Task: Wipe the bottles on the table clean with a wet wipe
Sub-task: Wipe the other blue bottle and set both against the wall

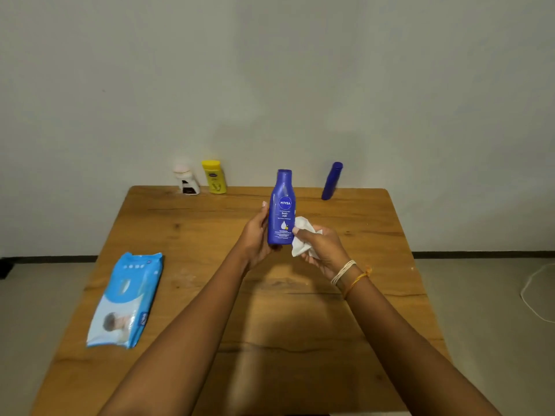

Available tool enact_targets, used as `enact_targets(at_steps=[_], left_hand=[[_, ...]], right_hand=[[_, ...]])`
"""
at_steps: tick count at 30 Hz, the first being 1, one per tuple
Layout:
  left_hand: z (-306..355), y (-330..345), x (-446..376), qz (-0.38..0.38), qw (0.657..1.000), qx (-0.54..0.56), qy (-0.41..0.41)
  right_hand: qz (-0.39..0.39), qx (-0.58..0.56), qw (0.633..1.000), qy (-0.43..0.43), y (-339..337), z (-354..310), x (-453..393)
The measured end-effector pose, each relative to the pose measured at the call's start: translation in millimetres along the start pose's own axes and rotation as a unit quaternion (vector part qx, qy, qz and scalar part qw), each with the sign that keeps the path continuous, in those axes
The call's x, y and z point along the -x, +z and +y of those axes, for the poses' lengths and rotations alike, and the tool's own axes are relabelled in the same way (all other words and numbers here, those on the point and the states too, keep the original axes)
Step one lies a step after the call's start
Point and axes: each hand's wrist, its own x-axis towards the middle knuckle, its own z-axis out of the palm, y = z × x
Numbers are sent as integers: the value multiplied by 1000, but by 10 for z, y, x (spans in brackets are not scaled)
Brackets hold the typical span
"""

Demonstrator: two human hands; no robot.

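Observation:
My left hand (255,235) holds a blue Nivea body milk bottle (282,208) upright above the middle of the wooden table (270,310), label facing me. My right hand (319,246) grips a crumpled white wet wipe (301,235) pressed against the bottle's lower right side. At the table's far edge stand a white bottle with a pale cap (186,180), a yellow bottle (213,176) beside it, and a slim dark blue bottle (332,181) leaning to the right.
A light blue pack of wet wipes (127,298) lies flat on the table's left side. A plain wall rises behind the table. A white cable (533,292) lies on the floor at the right.

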Motion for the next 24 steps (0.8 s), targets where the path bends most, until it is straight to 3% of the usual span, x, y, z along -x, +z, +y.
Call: enact_targets(at_steps=[4, 7, 9, 11, 13, 16, 21, 24], left_hand=[[88, -237, 259, -22, 993, 110, -25], [184, -379, 415, -38, 991, 126, -16], [253, -434, 503, -56, 993, 104, -3], [304, -458, 562, -75, 994, 77, 8], [343, -449, 601, -88, 994, 57, 16], [351, -395, 629, -88, 995, 45, 25], [383, -326, 683, -84, 988, 128, 32], [401, -391, 699, -100, 983, 154, 24]], right_hand=[[-24, -49, 999, -6, 391, 73, 238], [-6, -115, 993, 1, 490, 7, 350], [19, -132, 990, -44, 502, -100, 373], [67, -22, 985, -156, 534, -247, 381], [124, 139, 939, -289, 637, -415, 428], [161, 307, 819, -456, 851, -620, 504], [88, 519, 674, -519, 1022, -433, 471], [70, 553, 635, -534, 1038, -143, 557]])
